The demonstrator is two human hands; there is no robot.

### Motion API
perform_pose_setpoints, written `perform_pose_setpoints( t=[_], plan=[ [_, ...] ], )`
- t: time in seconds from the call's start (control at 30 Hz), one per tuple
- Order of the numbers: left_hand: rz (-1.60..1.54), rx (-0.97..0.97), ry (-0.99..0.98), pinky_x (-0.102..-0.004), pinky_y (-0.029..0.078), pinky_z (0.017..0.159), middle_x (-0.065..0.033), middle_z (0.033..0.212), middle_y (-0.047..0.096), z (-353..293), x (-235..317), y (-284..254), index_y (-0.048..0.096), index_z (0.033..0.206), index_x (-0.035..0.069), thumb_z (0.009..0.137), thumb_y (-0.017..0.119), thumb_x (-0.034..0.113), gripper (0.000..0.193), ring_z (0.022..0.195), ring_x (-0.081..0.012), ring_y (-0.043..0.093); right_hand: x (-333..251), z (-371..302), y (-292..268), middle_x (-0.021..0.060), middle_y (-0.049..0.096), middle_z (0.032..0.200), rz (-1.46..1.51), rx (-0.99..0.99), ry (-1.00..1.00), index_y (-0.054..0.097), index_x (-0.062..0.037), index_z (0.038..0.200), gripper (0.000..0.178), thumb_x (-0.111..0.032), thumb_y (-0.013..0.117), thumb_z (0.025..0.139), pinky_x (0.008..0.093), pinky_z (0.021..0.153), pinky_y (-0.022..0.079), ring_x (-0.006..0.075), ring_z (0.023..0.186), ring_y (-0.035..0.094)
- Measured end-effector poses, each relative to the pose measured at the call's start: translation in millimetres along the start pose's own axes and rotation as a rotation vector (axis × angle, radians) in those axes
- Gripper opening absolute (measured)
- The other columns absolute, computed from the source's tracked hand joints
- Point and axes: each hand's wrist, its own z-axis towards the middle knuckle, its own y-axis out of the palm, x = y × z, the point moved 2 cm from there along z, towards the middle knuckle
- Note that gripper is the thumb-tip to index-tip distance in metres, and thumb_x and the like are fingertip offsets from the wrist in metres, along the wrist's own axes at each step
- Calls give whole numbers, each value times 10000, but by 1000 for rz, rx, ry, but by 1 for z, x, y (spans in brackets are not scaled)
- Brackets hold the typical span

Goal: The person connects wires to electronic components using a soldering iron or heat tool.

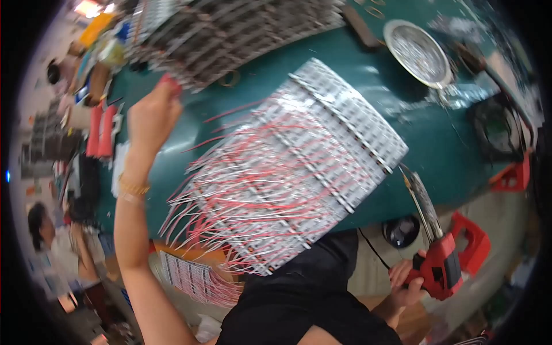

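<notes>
A silver-grey panel of small circuit boards (356,115) lies tilted across the green table's near edge. Many thin red and white wires (230,195) fan out from its left side. Low on the right, my right hand (407,282) grips a red and black soldering gun (441,265); its long metal tip points up, close to the panel's right corner. Raised at the left, clear of the wires, my left hand (150,118) is closed. Something red shows at its fingertips, too blurred to name.
Stacked grey panels (241,40) stand at the far side of the table (368,198). A metal bowl (418,54) of small shiny bits sits at the far right, near a dark fan-like device (497,129). Red-handled tools (100,131) are at the left. Another wired panel (187,276) lies below.
</notes>
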Motion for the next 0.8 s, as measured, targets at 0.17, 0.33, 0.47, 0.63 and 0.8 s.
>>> perform_pose_setpoints(
  t=[0.17, 0.33, 0.47, 0.63, 0.8],
  plan=[
    [56, -29, 21, -454, 517, 636, -143, 771, 651, 0, 5, -4, 610, 884, 38, 812, 650, 125, 120, 701, -351, 638, 1, 1, -1, -3, 466, 529, 21, -10, -11, 369, 94, 1390, 805, -508, 630, 923, 279, 461, 377, 122, 442, 445],
    [107, -174, 33, -482, 519, 695, -183, 793, 654, -7, -15, 16, 617, 854, 12, 801, 630, 118, 119, 729, -387, 633, 10, 1, -18, -15, 403, 500, 26, -1, -85, 377, 74, 1370, 674, -459, 538, 990, 255, 448, 382, 101, 412, 399],
    [129, -277, -44, -494, 516, 686, -194, 784, 653, -3, -21, 16, 590, 813, -3, 790, 583, 83, 89, 747, -402, 635, 15, 5, -18, -11, 410, 501, 58, 0, -64, 368, 77, 1380, 670, -438, 546, 990, 248, 450, 382, 99, 411, 392],
    [64, -176, -111, -484, 501, 656, -186, 787, 653, 1, -3, -1, 575, 826, 11, 810, 581, 85, 76, 746, -390, 641, 6, -2, -16, -11, 421, 504, 13, 32, -66, 363, 86, 1379, 682, -432, 560, 983, 247, 450, 384, 102, 412, 395],
    [-547, -124, -63, -287, 489, 664, -90, 770, 602, 0, 89, -58, 609, 906, -16, 783, 632, -74, 138, 700, -152, 604, 3, 0, 3, -26, 431, 507, -38, -38, -30, 380, 76, 1377, 755, -512, 584, 950, 275, 487, 392, 107, 431, 430]
  ],
)
